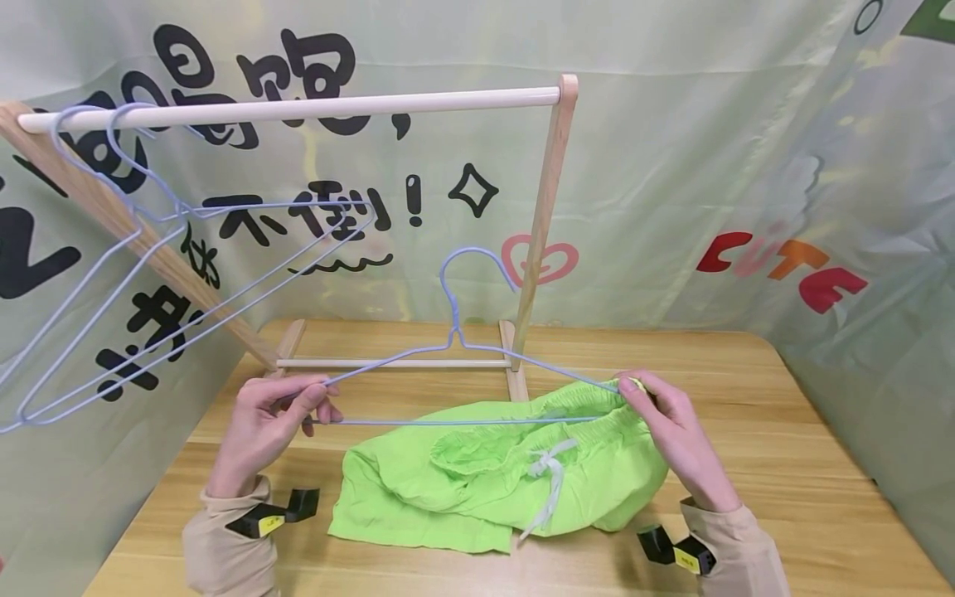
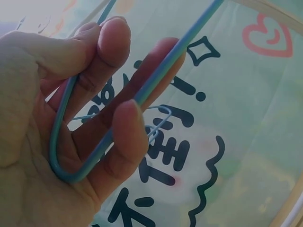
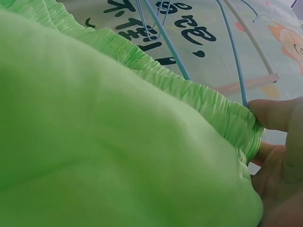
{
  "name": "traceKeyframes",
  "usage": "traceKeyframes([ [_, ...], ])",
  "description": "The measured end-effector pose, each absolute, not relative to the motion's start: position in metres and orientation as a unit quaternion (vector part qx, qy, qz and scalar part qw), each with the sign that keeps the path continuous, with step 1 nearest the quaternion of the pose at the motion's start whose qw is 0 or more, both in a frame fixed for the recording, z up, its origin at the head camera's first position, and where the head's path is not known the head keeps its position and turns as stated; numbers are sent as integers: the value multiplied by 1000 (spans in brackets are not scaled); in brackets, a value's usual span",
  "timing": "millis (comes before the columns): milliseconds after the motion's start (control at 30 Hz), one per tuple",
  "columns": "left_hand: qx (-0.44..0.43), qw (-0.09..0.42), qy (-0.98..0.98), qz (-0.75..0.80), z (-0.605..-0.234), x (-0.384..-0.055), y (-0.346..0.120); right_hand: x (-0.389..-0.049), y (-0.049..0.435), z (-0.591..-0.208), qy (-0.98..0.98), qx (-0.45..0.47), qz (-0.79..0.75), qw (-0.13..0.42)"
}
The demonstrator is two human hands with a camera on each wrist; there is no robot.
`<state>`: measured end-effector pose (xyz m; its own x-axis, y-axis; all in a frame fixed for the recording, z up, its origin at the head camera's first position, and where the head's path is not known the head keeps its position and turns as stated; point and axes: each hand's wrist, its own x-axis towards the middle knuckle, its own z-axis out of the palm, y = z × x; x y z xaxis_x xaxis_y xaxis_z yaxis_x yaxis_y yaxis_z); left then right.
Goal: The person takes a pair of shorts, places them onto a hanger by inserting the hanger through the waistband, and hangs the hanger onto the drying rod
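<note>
From my seat at the feed, I have the shorts (image 1: pixel 477 497) at the lower middle of the frame, their body resting on the counter (image 1: pixel 791 464) and the waistband drawn up toward the right. The left grip (image 1: pixel 270 414) is curled round the left corner of a hanger (image 1: pixel 454 315); I read that as steadying it, with the hook pointing up and away from the cloth. The right grip (image 1: pixel 671 424) pinches the waistband's edge where the hanger's right end runs into it. My guess is that this keeps the elastic spread and the two together; how much of the hanger that pinch catches, I can't tell, since the cloth covers its tip.

At the upper left, the rack (image 1: pixel 448 102) carries spare hangers (image 1: pixel 180 209) pushed to one end, probably leaving the rest of the rail free.

Counting up, I get three hangers: two on the rail, one in hand. There is one rack, one pair of shorts and one white drawstring (image 1: pixel 552 468), tied at the front. Two dark wrist mounts (image 1: pixel 272 516) sit at the sleeves (image 1: pixel 227 547), one apiece.
</note>
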<state>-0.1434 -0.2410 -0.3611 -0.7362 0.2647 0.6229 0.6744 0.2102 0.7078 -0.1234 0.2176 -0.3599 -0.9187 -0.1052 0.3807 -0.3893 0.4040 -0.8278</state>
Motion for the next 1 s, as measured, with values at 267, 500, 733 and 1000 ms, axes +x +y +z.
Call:
traceKeyframes([
  [267, -321, 191, -763, -528, -363, -147, -236, -125, 217, -359, -841, 165, 495, 145],
  [500, -326, 209, -771, -505, -362, -150, -227, -127, 213, -363, -829, 197, 489, 188],
  [733, -333, 187, -773, -506, -366, -152, -219, -124, 210, -364, -825, 198, 490, 202],
  [1000, -332, 199, -772, -504, -371, -156, -207, -118, 204, -365, -819, 218, 481, 226],
])
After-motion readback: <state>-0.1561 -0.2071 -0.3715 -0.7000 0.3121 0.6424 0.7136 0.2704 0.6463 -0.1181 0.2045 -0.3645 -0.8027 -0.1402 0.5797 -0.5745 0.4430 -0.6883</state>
